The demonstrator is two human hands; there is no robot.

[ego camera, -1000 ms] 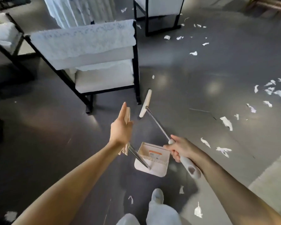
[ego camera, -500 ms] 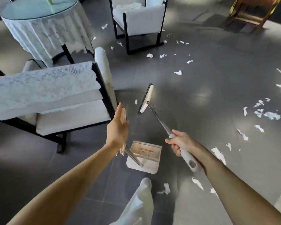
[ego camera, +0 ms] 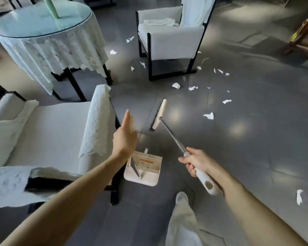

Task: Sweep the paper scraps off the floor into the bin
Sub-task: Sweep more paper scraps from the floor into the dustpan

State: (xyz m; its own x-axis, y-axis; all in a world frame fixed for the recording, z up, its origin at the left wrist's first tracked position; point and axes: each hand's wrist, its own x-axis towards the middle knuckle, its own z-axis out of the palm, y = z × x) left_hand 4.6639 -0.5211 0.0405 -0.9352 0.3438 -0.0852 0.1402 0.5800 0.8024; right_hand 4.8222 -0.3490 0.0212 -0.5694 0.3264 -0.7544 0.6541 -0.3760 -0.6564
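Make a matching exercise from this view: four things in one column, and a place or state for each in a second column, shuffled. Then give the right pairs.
Column one
1. broom
2. dustpan
3. round table
4. paper scraps

Column two
A. scattered over the grey floor
B. bears an orange label
C. draped with a lace cloth
D. held by the right hand

Pairs: 1-D, 2-B, 3-C, 4-A

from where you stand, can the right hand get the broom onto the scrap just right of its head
Probably yes. The right hand grips the broom, and only bare floor lies between its head and that scrap.
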